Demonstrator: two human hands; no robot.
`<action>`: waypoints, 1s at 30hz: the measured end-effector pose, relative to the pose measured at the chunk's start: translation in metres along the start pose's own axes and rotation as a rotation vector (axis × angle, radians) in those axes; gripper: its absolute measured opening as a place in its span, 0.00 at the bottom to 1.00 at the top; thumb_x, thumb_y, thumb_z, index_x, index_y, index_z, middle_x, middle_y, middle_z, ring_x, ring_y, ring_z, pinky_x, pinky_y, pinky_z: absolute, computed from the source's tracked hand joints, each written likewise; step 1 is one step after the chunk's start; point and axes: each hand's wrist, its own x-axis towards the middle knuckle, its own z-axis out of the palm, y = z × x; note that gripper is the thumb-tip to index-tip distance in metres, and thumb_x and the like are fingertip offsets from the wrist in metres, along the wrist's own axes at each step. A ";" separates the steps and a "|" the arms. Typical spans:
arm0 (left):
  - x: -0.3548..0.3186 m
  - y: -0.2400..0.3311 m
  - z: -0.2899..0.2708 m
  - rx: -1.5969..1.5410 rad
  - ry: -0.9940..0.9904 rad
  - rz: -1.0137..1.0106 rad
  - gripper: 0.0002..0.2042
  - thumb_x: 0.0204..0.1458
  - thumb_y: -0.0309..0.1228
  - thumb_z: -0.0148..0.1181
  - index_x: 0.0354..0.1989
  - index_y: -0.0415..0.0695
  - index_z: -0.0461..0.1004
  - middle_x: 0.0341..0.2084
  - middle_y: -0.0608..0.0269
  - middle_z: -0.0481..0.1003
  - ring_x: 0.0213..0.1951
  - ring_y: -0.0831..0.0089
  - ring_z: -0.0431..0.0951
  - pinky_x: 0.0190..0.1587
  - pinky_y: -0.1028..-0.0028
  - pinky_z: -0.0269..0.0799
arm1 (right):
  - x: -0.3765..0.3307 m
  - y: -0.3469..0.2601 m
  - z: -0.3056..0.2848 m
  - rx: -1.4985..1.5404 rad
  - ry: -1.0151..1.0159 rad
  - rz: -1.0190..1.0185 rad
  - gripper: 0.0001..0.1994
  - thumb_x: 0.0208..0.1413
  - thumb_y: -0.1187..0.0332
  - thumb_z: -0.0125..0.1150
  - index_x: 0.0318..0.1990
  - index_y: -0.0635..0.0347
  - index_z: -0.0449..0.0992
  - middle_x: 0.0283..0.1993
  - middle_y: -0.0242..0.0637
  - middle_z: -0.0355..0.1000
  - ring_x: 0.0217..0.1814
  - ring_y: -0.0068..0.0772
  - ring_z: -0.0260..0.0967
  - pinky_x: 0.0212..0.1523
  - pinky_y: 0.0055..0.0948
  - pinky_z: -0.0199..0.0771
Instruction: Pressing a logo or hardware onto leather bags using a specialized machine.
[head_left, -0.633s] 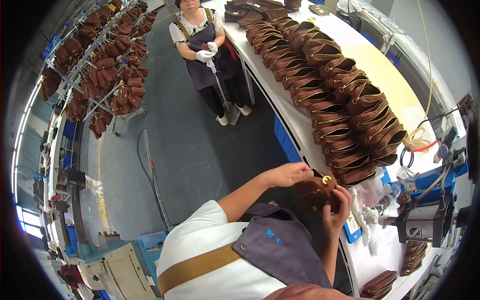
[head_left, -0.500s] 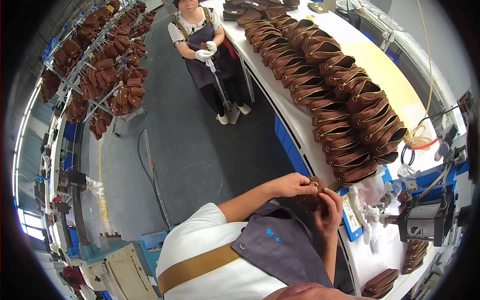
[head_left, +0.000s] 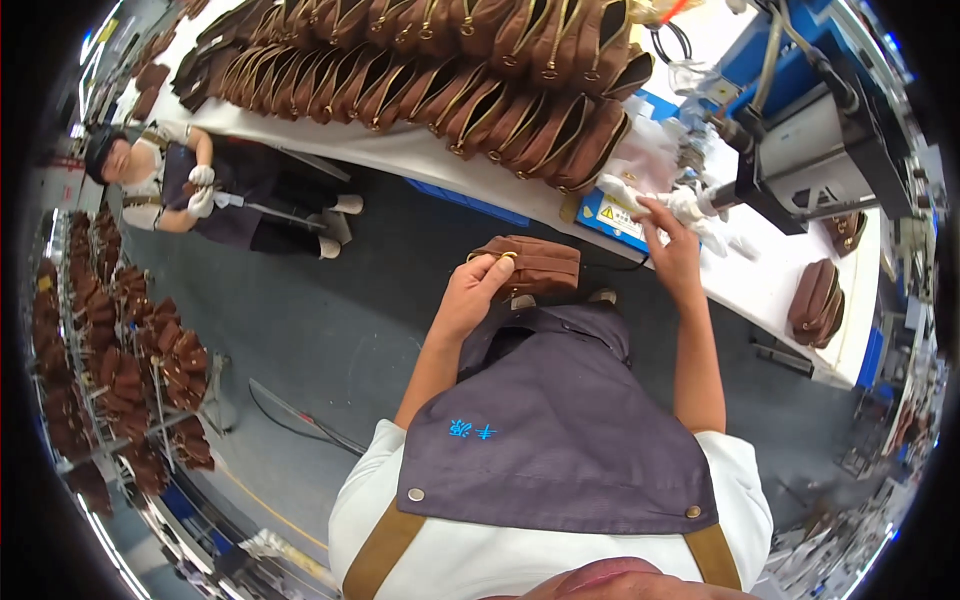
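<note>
My left hand (head_left: 468, 298) pinches a brown zipped pouch (head_left: 545, 262) at its gold ring, in front of my apron. The pouch hangs to the right of that hand, over the floor. My right hand (head_left: 674, 252) is raised at the table edge with its fingers apart. Its fingertips are beside the blue base (head_left: 618, 222) of a bench machine (head_left: 815, 175), near white gloves or cloth (head_left: 685, 205) and clear plastic. Nothing can be made out between those fingers.
Rows of brown pouches (head_left: 440, 105) with open gold zippers cover the white table (head_left: 375, 150). More pouches (head_left: 817, 303) lie at its right end. A person (head_left: 190, 185) in white gloves stands at the left. Racks hung with brown pouches (head_left: 100, 370) are behind.
My view has turned toward the table. My right hand has left the pouch and moved to the machine's blue base. My left hand still holds the pouch.
</note>
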 end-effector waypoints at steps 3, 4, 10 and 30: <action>-0.001 -0.003 -0.004 0.031 -0.043 0.023 0.13 0.62 0.35 0.50 0.35 0.37 0.75 0.30 0.73 0.72 0.34 0.85 0.67 0.40 0.81 0.65 | 0.004 0.023 0.000 -0.164 -0.014 -0.105 0.12 0.53 0.74 0.58 0.45 0.59 0.75 0.43 0.39 0.76 0.45 0.41 0.73 0.47 0.32 0.71; -0.003 -0.002 -0.003 -0.070 -0.058 -0.008 0.12 0.62 0.34 0.49 0.34 0.37 0.75 0.31 0.74 0.72 0.35 0.85 0.67 0.41 0.81 0.64 | 0.006 0.029 0.005 -0.251 -0.017 -0.194 0.11 0.54 0.74 0.58 0.45 0.58 0.76 0.43 0.39 0.76 0.44 0.42 0.73 0.46 0.31 0.71; -0.002 -0.010 -0.004 -0.090 -0.102 -0.058 0.10 0.60 0.30 0.47 0.34 0.39 0.74 0.30 0.73 0.72 0.34 0.85 0.67 0.39 0.80 0.64 | 0.069 0.126 0.052 0.070 0.190 -0.111 0.12 0.57 0.69 0.58 0.48 0.59 0.74 0.44 0.42 0.73 0.46 0.39 0.71 0.46 0.35 0.71; 0.003 0.006 0.017 0.208 -0.024 0.058 0.12 0.56 0.34 0.55 0.25 0.38 0.73 0.18 0.75 0.64 0.23 0.86 0.62 0.26 0.77 0.59 | 0.110 0.150 0.047 -0.282 0.080 -0.020 0.11 0.45 0.64 0.66 0.28 0.65 0.77 0.28 0.46 0.72 0.30 0.44 0.70 0.35 0.39 0.70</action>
